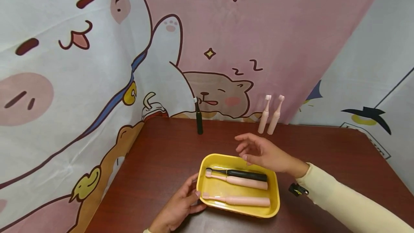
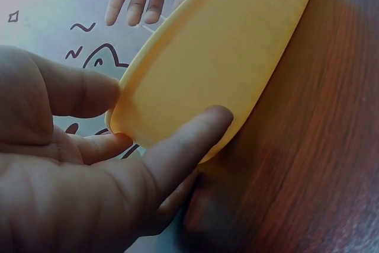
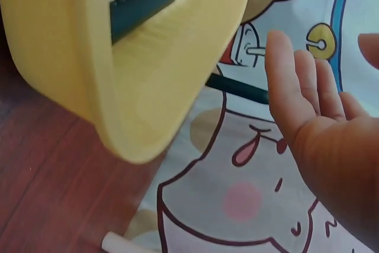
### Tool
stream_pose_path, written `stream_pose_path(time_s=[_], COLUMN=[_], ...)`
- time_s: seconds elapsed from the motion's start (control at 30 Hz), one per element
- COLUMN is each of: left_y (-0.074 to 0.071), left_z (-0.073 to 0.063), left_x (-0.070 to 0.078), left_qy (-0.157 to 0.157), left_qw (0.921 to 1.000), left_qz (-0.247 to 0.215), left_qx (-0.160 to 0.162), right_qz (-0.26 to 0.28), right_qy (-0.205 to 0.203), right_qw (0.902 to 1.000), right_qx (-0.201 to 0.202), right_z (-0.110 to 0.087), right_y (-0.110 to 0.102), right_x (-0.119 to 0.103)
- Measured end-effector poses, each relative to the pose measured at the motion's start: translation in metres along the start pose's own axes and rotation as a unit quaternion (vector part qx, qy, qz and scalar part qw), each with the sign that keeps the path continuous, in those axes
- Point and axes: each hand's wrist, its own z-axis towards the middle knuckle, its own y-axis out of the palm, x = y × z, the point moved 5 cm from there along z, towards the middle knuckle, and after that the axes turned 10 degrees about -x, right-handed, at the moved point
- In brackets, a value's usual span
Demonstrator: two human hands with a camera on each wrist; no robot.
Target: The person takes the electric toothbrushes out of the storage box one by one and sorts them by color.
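A yellow tray (image 1: 276, 193) sits at the table's near side. In it lie a black electric toothbrush (image 1: 247, 174), a pink electric toothbrush (image 1: 247, 182) close beside it, and another pink electric toothbrush (image 1: 247, 201) along the near wall. My left hand (image 1: 179, 204) grips the tray's left end; the left wrist view shows thumb and fingers at its rim and outer wall. Over the tray's far right corner hovers my right hand (image 1: 263, 154), fingers loosely extended and holding nothing. The right wrist view shows this hand (image 3: 320, 111) apart from the tray.
Upright at the table's back stands a dark electric toothbrush (image 1: 199, 122). Further right, a pink electric toothbrush (image 1: 263, 120) and a second pink one (image 1: 274, 120) stand side by side. Behind the brown table (image 1: 155, 154) hangs a cartoon-printed cloth (image 1: 291, 28).
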Motion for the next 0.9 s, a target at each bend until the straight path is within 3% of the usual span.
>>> stream_pose_path(time_s=[0.43,0.9], left_y=[0.0,0.0], left_z=[0.0,0.0], left_x=[-0.001,0.0], left_qy=[0.0,0.007], left_qw=[1.0,1.0], left_qz=[-0.002,0.004], left_qx=[0.0,-0.002], right_qz=[0.017,0.047], right_qy=[-0.001,0.04], right_qw=[0.9881,0.9727], right_qx=[-0.153,-0.224], right_z=[0.004,0.004], right_y=[0.037,0.058], right_x=[0.011,0.02])
